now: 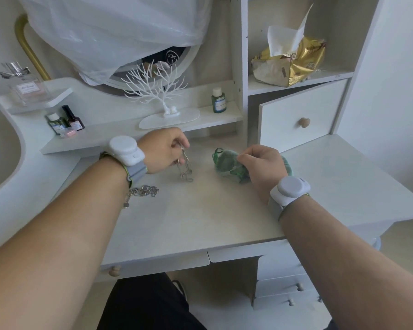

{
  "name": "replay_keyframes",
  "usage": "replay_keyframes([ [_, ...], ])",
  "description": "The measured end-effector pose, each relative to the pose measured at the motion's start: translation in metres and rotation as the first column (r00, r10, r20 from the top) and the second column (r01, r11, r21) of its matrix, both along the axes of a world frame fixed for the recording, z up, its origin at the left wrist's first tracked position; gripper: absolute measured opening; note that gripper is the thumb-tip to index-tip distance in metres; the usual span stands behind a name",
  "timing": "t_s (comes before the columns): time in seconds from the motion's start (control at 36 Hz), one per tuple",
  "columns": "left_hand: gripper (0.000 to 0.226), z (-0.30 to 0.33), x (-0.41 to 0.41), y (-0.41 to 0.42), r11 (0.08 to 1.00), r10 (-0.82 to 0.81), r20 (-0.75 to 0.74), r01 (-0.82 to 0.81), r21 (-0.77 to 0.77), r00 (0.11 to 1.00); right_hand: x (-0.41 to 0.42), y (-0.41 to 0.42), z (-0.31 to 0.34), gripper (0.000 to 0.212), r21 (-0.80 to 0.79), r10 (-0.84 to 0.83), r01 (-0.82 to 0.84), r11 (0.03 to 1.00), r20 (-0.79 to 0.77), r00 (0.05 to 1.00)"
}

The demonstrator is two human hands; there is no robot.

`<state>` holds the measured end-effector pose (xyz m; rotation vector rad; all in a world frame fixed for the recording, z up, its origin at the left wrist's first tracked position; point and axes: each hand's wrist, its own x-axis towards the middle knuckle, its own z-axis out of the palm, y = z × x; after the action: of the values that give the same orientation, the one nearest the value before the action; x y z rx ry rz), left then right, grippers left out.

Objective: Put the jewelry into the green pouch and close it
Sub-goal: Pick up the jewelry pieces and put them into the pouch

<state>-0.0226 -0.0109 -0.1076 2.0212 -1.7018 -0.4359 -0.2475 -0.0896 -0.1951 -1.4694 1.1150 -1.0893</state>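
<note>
Left hand pinches a silver chain, lifting it so its lower end trails on the desk near the back edge. Right hand grips the green pouch lying just beside. More jewelry sits under the left wrist.

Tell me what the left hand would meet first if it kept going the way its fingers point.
The left hand, pinching a chain, points right across the desk; it would probably meet the green pouch first, though depth is unclear.
</note>
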Motion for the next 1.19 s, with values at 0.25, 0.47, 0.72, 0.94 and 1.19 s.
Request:
replay_keyframes([
  [0.25,0.024,0.035,-0.018,0.000,0.985,-0.029,-0.074,0.016,-0.174,0.997,0.000,-0.001,-0.001,0.016,0.012,0.002,-0.002,1.000,0.002,1.000],
  [0.47,0.023,0.041,-0.040,-0.008,0.977,-0.096,-0.086,0.077,-0.198,0.992,-0.002,-0.001,0.000,0.016,0.017,-0.001,0.001,1.000,0.016,1.000],
  [0.72,0.021,0.040,-0.062,-0.023,0.970,-0.148,-0.079,0.129,-0.208,0.986,0.001,-0.002,-0.002,0.012,0.026,0.004,-0.005,1.000,0.037,0.999],
  [0.94,0.020,0.027,-0.071,-0.030,0.981,-0.152,-0.048,0.145,-0.128,0.987,0.000,-0.002,-0.002,0.014,0.059,0.001,-0.006,0.998,0.096,0.995],
  [1.19,0.020,0.002,-0.087,-0.041,0.989,-0.122,-0.029,0.119,-0.083,0.992,-0.002,-0.002,0.002,0.012,0.103,-0.012,-0.005,0.995,0.168,0.986],
])
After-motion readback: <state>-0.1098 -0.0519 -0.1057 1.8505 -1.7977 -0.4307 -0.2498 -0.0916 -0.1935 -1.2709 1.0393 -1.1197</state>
